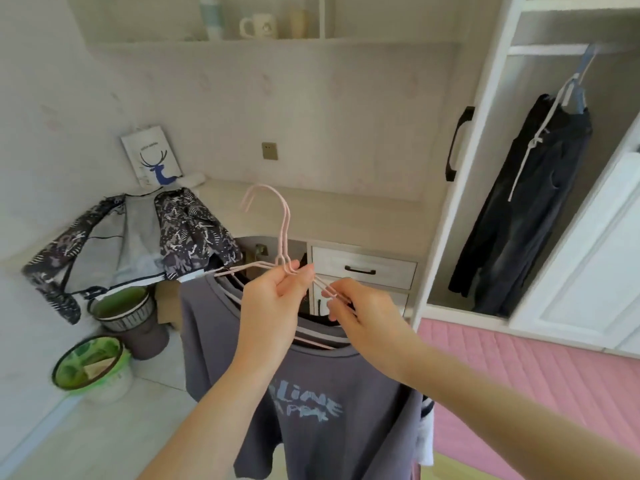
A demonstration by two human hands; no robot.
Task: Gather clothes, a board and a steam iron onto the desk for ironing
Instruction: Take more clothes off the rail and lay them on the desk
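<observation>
Grey T-shirt, lower centre: I am pinching its pink hangers in the fingers of left hand and right hand; tangling wires could be shedding it short of the worktop.

Home bedroom: open wardrobe with hung trousers, built-in desk, pink mattress.

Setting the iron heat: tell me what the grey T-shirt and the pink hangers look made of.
The grey T-shirt: soft matte knit, probably cotton or a blend; it drapes limply, with a ribbed collar. The pink hangers: thin bent wire, likely metal under a smooth pink coating.
</observation>
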